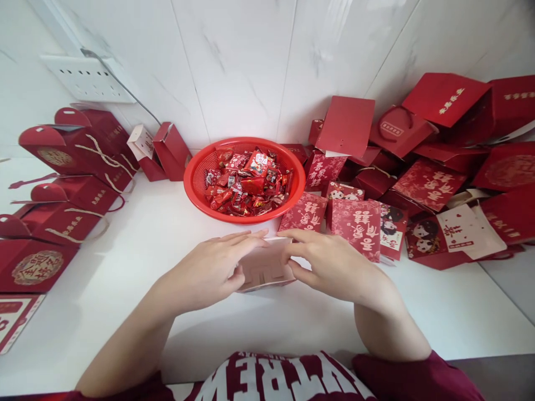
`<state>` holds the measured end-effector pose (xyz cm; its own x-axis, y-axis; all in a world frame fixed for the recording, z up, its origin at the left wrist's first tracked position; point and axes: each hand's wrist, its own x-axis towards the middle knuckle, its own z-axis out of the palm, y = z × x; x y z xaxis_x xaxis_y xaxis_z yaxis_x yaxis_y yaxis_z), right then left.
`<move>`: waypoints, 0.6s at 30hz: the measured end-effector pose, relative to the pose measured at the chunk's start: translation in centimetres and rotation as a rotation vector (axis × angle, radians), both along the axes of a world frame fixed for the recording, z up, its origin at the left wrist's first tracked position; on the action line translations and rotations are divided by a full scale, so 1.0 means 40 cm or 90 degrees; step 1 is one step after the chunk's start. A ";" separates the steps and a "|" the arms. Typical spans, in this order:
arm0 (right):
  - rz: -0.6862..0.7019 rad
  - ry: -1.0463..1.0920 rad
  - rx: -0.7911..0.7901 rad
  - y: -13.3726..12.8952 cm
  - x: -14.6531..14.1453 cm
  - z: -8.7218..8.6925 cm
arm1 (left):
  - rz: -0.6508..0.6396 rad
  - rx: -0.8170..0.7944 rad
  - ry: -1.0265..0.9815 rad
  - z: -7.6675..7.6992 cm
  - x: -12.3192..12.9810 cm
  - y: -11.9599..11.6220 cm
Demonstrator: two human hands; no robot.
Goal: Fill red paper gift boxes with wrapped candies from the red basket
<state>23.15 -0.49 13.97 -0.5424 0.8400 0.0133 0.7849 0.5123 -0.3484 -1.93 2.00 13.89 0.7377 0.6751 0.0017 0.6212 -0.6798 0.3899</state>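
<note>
An opened paper gift box [267, 267] stands on the white counter in front of me, its pale inside and folded bottom flaps facing up. My left hand [209, 267] holds its left side, fingers reaching over the far rim and thumb bent near the front corner. At the right side my right hand [330, 264] grips the rim, index finger stretched along the far edge and thumb bent at the opening. Just beyond the box sits a red plastic basket [192, 195] filled with red-wrapped candies [251, 184]. The box's outer walls are mostly hidden.
Dark red gift boxes [42, 262] with rope handles line the left side of the counter [121, 267]. Two small boxes [171, 150] stand by the tiled wall. A heap of red boxes [430, 178] covers the right. A socket panel [87, 78] with a cable is behind.
</note>
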 end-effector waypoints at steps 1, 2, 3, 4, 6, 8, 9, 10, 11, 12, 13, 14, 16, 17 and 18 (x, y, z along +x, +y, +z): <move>-0.011 0.000 0.007 0.004 0.000 -0.001 | 0.011 0.016 0.001 0.000 -0.003 0.004; -0.026 0.002 0.016 0.010 -0.001 -0.003 | 0.021 0.032 0.003 0.000 -0.006 0.009; -0.039 0.004 0.023 0.017 -0.003 -0.005 | 0.026 0.044 0.008 0.000 -0.008 0.013; -0.049 0.007 0.029 0.024 -0.006 -0.007 | 0.029 0.052 0.013 0.000 -0.010 0.018; -0.056 0.015 0.031 0.039 -0.012 -0.013 | 0.035 0.054 0.022 -0.002 -0.013 0.028; -0.052 0.030 0.029 0.051 -0.018 -0.019 | 0.053 0.047 0.019 -0.007 -0.015 0.038; -0.048 0.039 0.031 0.055 -0.020 -0.021 | 0.061 0.040 0.012 -0.010 -0.015 0.044; -0.038 0.053 0.032 0.058 -0.021 -0.023 | 0.063 0.030 0.003 -0.013 -0.015 0.050; -0.024 0.071 0.031 0.062 -0.020 -0.025 | 0.057 0.014 -0.008 -0.017 -0.014 0.057; -0.010 0.093 0.029 0.065 -0.019 -0.025 | 0.044 -0.004 -0.021 -0.021 -0.014 0.064; -0.003 0.119 0.029 0.071 -0.016 -0.025 | 0.026 -0.024 -0.035 -0.025 -0.014 0.072; -0.006 0.147 0.034 0.079 -0.012 -0.024 | 0.009 -0.042 -0.047 -0.029 -0.014 0.079; -0.047 0.199 0.056 0.104 0.000 -0.021 | -0.017 -0.070 -0.066 -0.036 -0.014 0.091; -0.081 0.218 0.070 0.122 0.006 -0.019 | -0.022 -0.078 -0.070 -0.039 -0.014 0.094; -0.115 0.228 0.080 0.143 0.013 -0.019 | -0.022 -0.083 -0.071 -0.041 -0.015 0.096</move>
<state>23.66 5.24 13.22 -0.3290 0.9008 0.2833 0.7068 0.4339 -0.5588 -2.51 5.85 12.23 0.7605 0.6494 -0.0006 0.5461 -0.6390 0.5418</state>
